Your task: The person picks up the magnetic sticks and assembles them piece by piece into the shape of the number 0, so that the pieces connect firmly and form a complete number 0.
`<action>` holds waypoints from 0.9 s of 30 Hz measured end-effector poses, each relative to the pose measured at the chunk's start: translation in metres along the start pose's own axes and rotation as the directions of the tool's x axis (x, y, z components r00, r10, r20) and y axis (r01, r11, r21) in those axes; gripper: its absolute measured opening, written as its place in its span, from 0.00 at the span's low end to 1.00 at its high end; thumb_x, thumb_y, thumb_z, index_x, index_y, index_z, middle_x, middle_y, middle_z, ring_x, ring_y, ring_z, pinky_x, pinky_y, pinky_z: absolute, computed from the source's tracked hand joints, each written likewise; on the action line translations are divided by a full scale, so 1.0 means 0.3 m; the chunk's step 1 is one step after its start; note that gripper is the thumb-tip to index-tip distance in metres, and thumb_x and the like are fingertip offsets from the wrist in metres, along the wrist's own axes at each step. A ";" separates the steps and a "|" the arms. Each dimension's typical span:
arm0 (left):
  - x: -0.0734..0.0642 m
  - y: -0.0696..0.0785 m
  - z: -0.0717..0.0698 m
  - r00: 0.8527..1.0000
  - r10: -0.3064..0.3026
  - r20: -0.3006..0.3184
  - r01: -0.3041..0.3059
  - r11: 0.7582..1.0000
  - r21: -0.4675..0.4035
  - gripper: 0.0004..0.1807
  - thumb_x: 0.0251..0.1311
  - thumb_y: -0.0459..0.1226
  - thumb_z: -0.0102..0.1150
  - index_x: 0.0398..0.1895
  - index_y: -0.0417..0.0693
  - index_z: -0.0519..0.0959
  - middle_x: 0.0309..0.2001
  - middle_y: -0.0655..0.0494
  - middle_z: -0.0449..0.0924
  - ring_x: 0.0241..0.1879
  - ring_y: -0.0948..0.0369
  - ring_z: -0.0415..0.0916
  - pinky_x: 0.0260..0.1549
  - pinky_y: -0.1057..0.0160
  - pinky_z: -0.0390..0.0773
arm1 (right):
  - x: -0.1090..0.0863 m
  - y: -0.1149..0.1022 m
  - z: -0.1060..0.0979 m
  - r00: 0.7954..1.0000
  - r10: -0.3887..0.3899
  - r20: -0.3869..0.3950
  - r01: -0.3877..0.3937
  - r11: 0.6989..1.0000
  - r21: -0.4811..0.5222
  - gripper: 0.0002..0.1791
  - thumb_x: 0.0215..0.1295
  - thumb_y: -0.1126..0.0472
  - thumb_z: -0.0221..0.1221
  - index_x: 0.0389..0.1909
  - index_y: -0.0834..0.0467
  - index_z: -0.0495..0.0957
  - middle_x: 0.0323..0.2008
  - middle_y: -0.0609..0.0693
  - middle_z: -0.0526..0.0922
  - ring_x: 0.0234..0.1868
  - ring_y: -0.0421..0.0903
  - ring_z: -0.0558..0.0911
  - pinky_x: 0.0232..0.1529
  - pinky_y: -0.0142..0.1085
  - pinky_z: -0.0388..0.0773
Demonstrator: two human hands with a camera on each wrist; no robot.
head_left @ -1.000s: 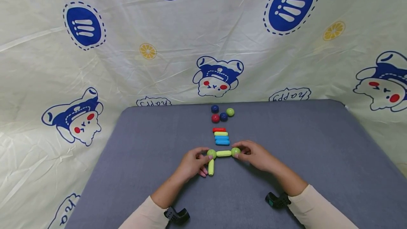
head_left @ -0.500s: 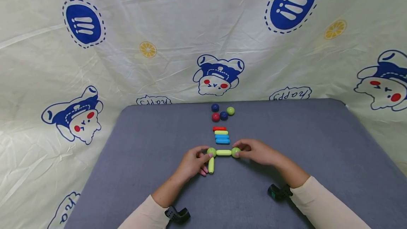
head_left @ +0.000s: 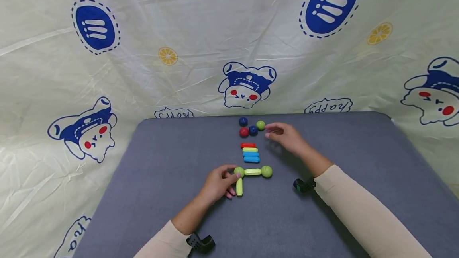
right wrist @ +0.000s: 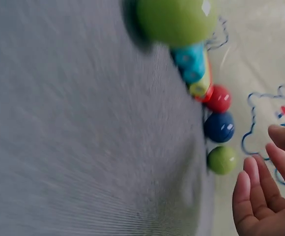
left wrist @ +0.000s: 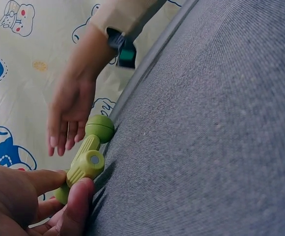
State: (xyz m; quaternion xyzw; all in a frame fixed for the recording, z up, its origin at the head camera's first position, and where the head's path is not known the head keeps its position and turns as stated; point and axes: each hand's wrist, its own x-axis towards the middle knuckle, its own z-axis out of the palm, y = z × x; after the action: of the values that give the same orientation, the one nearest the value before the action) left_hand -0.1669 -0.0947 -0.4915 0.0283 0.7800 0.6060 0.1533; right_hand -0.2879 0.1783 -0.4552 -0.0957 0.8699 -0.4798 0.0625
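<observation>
Pale cloth (head_left: 201, 31), printed with blue cartoon heads, ovals and orange slices, hangs behind a grey table (head_left: 161, 162), beyond the fingers of both hands.

Left hand (head_left: 216, 183): thumb and index finger pinch a green corner ball (head_left: 239, 170). At the pinch 2 yellow-green rods meet this ball. Near rod (head_left: 239, 188) runs back toward the person, just right of the lower left fingers. Cross rod (head_left: 252, 172) extends rightward from the left fingertips, with a green end ball (head_left: 266, 171) touching its far end. Left wrist view: grey disc (left wrist: 95, 160) in the near rod's end face, just beyond the thumb tip.

Right hand (head_left: 288, 138): thumb parted from the index finger, fingers slightly bent. Just left of its fingertips, a loose green ball (head_left: 260, 125); right wrist view shows a narrow gap between. Farther left of those fingertips: near blue ball (head_left: 253, 130), red ball (head_left: 244, 132), far blue ball (head_left: 243, 122).

Beyond the left fingertips, nearer the person than the right ones, 4 loose rods lie side by side: red rod (head_left: 248, 145), yellow rod (head_left: 250, 150), then 2 blue rods (head_left: 252, 160), closest to the left fingers.
</observation>
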 end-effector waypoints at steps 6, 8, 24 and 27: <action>-0.003 0.002 0.000 1.000 -0.009 0.002 0.009 1.000 -0.007 0.23 0.68 0.41 0.64 0.63 0.43 0.77 0.30 0.51 0.75 0.16 0.64 0.78 0.17 0.60 0.82 | 0.104 0.032 0.002 0.996 0.080 -0.025 -0.081 0.996 -0.031 0.25 0.71 0.58 0.62 0.67 0.58 0.73 0.66 0.62 0.75 0.62 0.60 0.76 0.55 0.50 0.78; -0.004 0.003 0.000 1.000 -0.010 0.004 0.010 1.000 -0.009 0.23 0.68 0.41 0.64 0.63 0.43 0.77 0.31 0.50 0.76 0.16 0.64 0.78 0.17 0.60 0.82 | 0.130 0.039 0.002 0.994 0.111 -0.011 -0.112 0.993 -0.043 0.26 0.71 0.58 0.62 0.68 0.57 0.72 0.68 0.61 0.73 0.65 0.61 0.74 0.58 0.53 0.77; -0.005 0.005 -0.005 1.000 -0.003 0.013 0.003 1.000 -0.002 0.22 0.68 0.41 0.64 0.63 0.44 0.77 0.31 0.49 0.76 0.16 0.64 0.78 0.17 0.61 0.82 | 0.226 0.035 -0.004 0.991 0.097 0.089 -0.075 0.970 -0.229 0.25 0.72 0.57 0.60 0.68 0.56 0.73 0.68 0.62 0.73 0.68 0.63 0.72 0.63 0.56 0.75; -0.003 0.003 -0.007 1.000 -0.003 0.013 0.003 1.000 0.000 0.22 0.68 0.41 0.64 0.63 0.43 0.77 0.31 0.49 0.76 0.16 0.64 0.78 0.17 0.61 0.82 | 0.232 0.038 -0.001 0.993 0.095 0.075 -0.073 0.964 -0.255 0.22 0.72 0.57 0.61 0.64 0.57 0.77 0.65 0.61 0.77 0.66 0.61 0.75 0.59 0.53 0.77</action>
State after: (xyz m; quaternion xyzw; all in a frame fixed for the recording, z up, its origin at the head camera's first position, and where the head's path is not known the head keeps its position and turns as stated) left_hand -0.1667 -0.0965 -0.4901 0.0310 0.7790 0.6057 0.1592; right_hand -0.3568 0.1688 -0.4660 -0.0867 0.9235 -0.3577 0.1077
